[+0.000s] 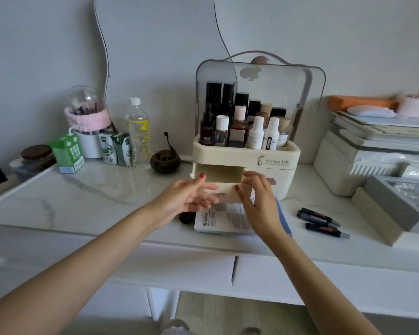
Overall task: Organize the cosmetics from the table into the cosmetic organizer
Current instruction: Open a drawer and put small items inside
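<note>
Both hands reach the cosmetic organizer (pixel 246 163) on the table (pixel 94 194). The left hand (pixel 186 201) and right hand (pixel 259 201) flank its pulled-out left drawer (pixel 219 176). Lipstick tubes (pixel 322 221) lie nearby.

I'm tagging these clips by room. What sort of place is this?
Probably a dressing table in a home, likely a bedroom. A wavy mirror leans on the wall, a cosmetic organizer full of bottles stands on the marble-look table, and a brush holder sits nearby.

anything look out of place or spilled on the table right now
Nothing is spilled or damaged. The organizer's left drawer is pulled out and looks empty, with both hands at its front. Three dark tubes lie loose on the table right of the organizer, and a small dark round item sits under the left hand.
</note>
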